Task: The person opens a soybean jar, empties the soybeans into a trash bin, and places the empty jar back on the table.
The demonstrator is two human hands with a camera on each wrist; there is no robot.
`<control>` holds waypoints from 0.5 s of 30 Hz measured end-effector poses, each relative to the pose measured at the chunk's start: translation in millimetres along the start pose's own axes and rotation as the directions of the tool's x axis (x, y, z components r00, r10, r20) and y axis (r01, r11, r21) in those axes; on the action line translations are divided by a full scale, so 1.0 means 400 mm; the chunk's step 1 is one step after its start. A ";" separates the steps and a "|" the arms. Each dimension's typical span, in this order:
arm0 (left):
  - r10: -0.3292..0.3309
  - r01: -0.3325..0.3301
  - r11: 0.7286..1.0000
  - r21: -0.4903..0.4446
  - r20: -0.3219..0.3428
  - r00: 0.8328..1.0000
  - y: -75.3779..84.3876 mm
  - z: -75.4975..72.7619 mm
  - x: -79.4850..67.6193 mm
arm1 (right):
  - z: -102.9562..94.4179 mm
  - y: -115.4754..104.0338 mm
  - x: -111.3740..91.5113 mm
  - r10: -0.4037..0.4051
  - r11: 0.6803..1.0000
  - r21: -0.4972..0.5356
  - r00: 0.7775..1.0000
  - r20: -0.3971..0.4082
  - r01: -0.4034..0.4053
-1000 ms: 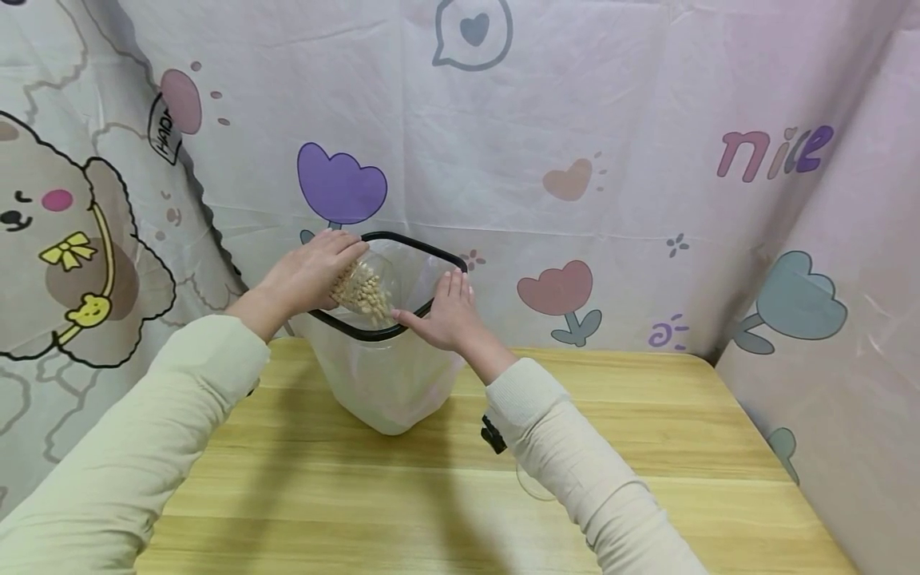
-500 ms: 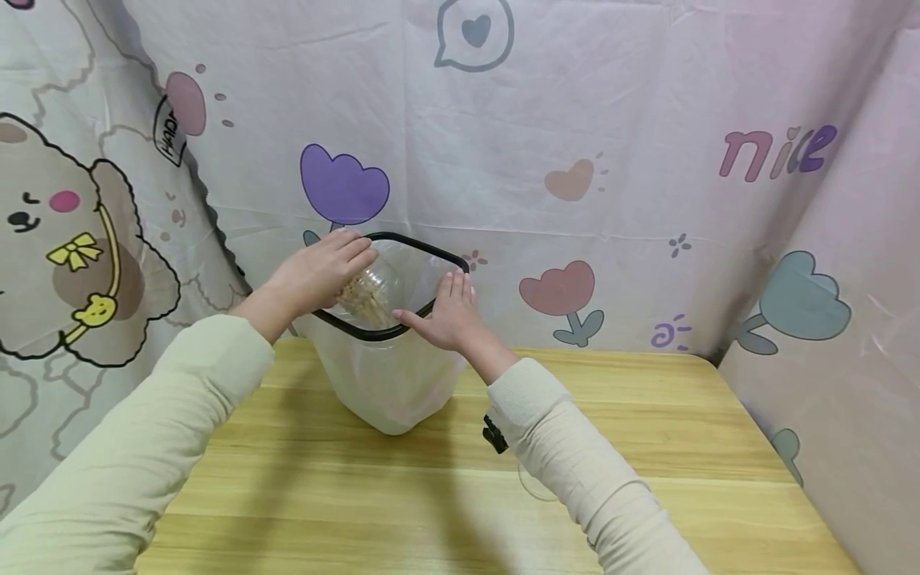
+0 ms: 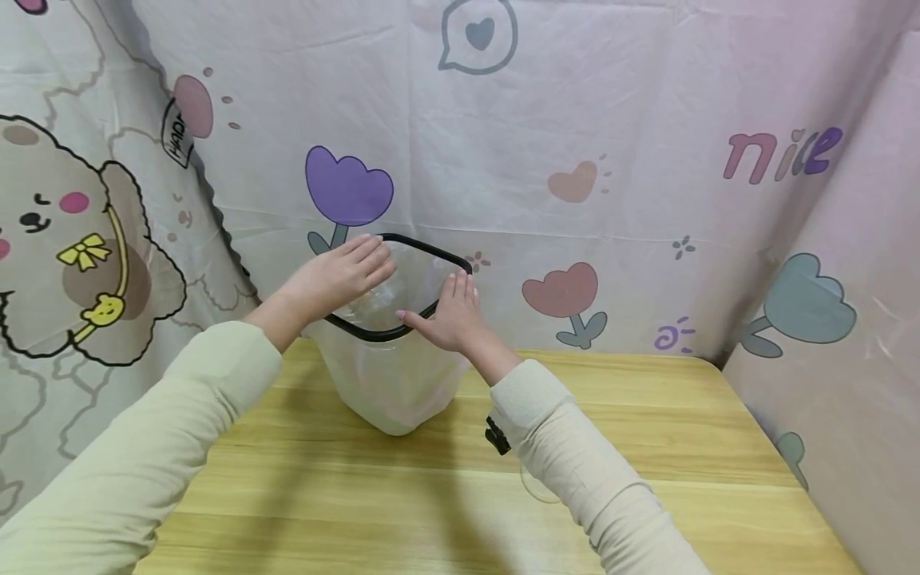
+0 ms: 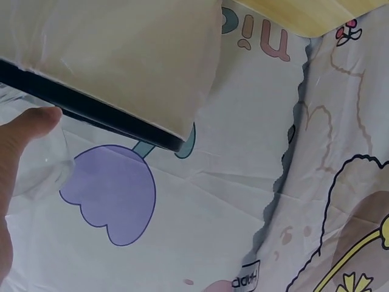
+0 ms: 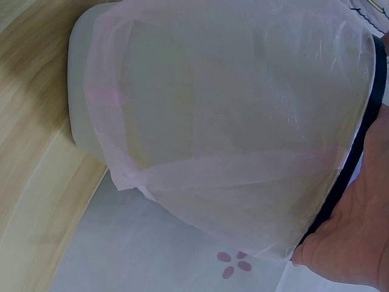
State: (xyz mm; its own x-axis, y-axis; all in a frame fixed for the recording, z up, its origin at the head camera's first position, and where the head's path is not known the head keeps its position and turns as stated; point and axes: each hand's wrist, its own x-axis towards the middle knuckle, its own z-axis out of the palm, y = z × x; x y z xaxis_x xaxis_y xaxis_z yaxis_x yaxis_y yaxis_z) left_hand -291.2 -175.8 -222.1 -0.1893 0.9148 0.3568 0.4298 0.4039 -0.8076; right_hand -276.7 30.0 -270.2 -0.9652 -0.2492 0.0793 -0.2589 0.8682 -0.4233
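Observation:
In the head view, my left hand (image 3: 338,275) grips a clear jar (image 4: 45,164) tipped over the mouth of a white trash bin (image 3: 391,391). The left wrist view shows my thumb (image 4: 33,125) against the jar's see-through wall. What the jar holds cannot be made out now. A thin plastic bag (image 5: 243,109) lines the bin and is folded over its outside, under a black rim (image 3: 424,248). My right hand (image 3: 453,319) rests on that rim at the right, fingers fairly straight and thumb along the front edge. The inside of the bin is mostly hidden.
The bin stands near the back of a wooden table (image 3: 359,495). A clear round lid (image 3: 530,484) lies to the right, partly behind the right forearm. Printed curtains (image 3: 640,104) hang behind and at both sides.
Pale beans or nuts showed in the jar a second ago, then blurred, and are no longer clearly visible. My left hand has shifted slightly right, tilting the jar farther. The right hand stays put.

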 end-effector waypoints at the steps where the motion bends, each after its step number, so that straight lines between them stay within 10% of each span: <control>1: 0.013 -0.013 1.000 0.028 -0.002 1.000 0.002 0.001 0.001 | 0.000 0.001 0.000 -0.001 1.000 -0.001 1.000 -0.001 0.001; 15: 0.080 -0.080 0.978 0.194 0.009 0.997 -0.019 -0.023 0.011 | 0.002 0.004 0.003 -0.006 1.000 -0.011 1.000 -0.008 0.006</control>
State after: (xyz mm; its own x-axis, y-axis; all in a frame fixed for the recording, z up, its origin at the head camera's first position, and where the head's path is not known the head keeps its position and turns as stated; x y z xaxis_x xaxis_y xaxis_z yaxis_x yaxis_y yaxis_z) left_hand -287.2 -174.7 -210.1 -0.1623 0.9442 0.2866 0.2643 0.3215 -0.9093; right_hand -278.3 30.7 -271.6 -0.9640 -0.2505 0.0892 -0.2646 0.8714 -0.4131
